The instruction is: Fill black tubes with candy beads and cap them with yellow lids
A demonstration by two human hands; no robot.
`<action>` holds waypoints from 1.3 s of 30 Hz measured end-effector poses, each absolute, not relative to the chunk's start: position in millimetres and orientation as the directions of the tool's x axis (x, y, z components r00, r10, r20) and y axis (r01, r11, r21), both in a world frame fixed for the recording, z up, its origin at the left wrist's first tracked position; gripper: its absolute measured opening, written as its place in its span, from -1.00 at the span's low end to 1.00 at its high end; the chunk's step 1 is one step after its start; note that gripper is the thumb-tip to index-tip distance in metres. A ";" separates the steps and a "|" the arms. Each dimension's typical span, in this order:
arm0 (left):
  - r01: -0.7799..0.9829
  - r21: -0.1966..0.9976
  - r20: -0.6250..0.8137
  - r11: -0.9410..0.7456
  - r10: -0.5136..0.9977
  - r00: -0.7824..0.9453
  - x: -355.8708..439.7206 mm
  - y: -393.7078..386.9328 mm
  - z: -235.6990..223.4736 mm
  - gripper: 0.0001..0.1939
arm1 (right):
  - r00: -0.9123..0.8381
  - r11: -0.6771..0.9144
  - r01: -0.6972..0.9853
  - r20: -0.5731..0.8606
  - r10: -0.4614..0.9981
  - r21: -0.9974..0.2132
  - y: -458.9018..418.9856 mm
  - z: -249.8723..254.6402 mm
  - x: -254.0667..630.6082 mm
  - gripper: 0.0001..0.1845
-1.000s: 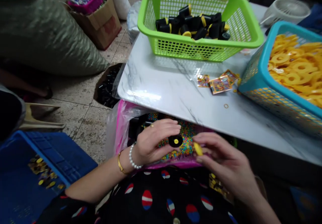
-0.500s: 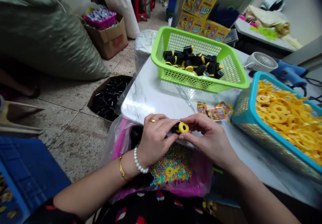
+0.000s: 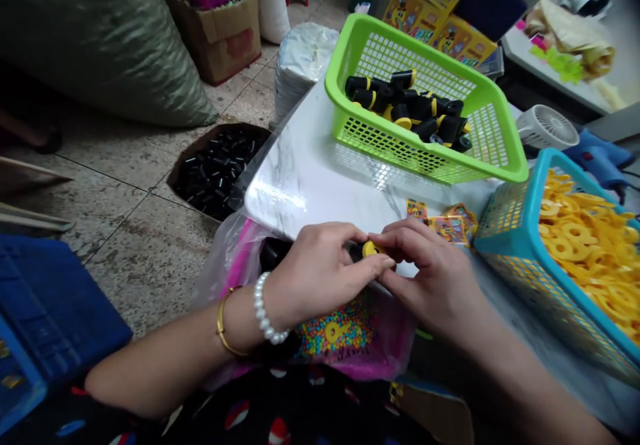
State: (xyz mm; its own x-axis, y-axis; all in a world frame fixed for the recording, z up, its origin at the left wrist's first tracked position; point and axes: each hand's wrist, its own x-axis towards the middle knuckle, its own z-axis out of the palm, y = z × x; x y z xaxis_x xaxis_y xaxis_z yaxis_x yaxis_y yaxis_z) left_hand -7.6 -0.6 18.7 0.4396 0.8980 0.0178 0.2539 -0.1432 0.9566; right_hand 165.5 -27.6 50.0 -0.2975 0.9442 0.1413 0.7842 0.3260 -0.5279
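Above the table's front edge, my left hand (image 3: 315,265) is closed around a small black cylinder with a yellow end piece (image 3: 371,249). My right hand (image 3: 435,272) pinches at its yellow end, fingers covering part of it. The two hands' fingertips meet there. Below them is a plastic-lined pink tray (image 3: 395,358) with many small coloured beads (image 3: 350,325) in it. A yellow ring-shaped piece (image 3: 333,331) lies on the beads, and a black part (image 3: 273,253) shows beside my left hand.
A green basket (image 3: 425,155) with black-and-yellow cylinders stands at the back of the table. To the right is a blue basket (image 3: 530,232) of yellow pieces. Small printed packets (image 3: 447,228) lie between them. A container of black cylinders (image 3: 220,168) is on the floor at left.
The view has shifted, so the baskets sit farther right. My fingers have closed further over the yellow end, hiding more of it. Both hands still hold the black cylinder.
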 end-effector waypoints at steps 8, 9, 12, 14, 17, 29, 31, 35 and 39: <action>-0.149 0.915 -0.259 0.375 0.828 0.498 0.5 -2.2 6.1 -0.81 | -0.205 0.274 0.787 0.184 0.961 -0.553 -36.2 39.7 154.5 -0.90; -0.164 0.903 -0.266 0.398 0.816 0.513 -0.6 -1.8 5.9 -0.80 | -0.185 0.260 0.766 0.186 0.965 -0.588 -37.8 37.6 154.8 -0.90; -0.178 0.903 -0.257 0.392 0.822 0.509 -1.1 -1.2 5.2 -0.78 | -0.134 0.173 0.629 0.113 0.985 -0.758 -38.0 34.1 161.7 -0.82; -0.182 0.913 -0.243 0.364 0.846 0.474 0.8 -3.0 3.7 -0.78 | -0.159 0.054 0.478 -0.025 0.987 -0.877 -34.4 34.5 168.7 -0.76; -0.182 0.934 -0.211 0.307 0.886 0.413 3.8 -9.4 0.5 -0.76 | -0.171 -0.153 0.295 -0.210 0.963 -0.943 -27.6 33.3 174.7 -0.72; -0.089 0.993 -0.038 0.071 0.944 0.329 10.0 -20.4 10.5 -0.76 | 0.018 -0.281 0.174 -0.283 0.959 -0.944 -27.3 34.5 159.7 -0.73; -0.093 0.994 -0.020 0.053 0.946 0.325 9.9 -20.1 7.0 -0.74 | 0.027 -0.245 0.216 -0.245 0.969 -0.945 -27.5 34.0 158.4 -0.75; -0.020 0.986 0.158 -0.164 0.904 0.397 2.1 -22.2 -9.6 -0.56 | 0.017 -0.210 0.207 -0.211 0.977 -0.956 -30.4 20.4 162.9 -0.74; 0.004 0.960 0.251 -0.280 0.866 0.432 -3.5 -20.8 -21.3 -0.58 | -0.098 -0.225 0.075 -0.232 0.968 -0.971 -39.0 13.5 176.9 -0.71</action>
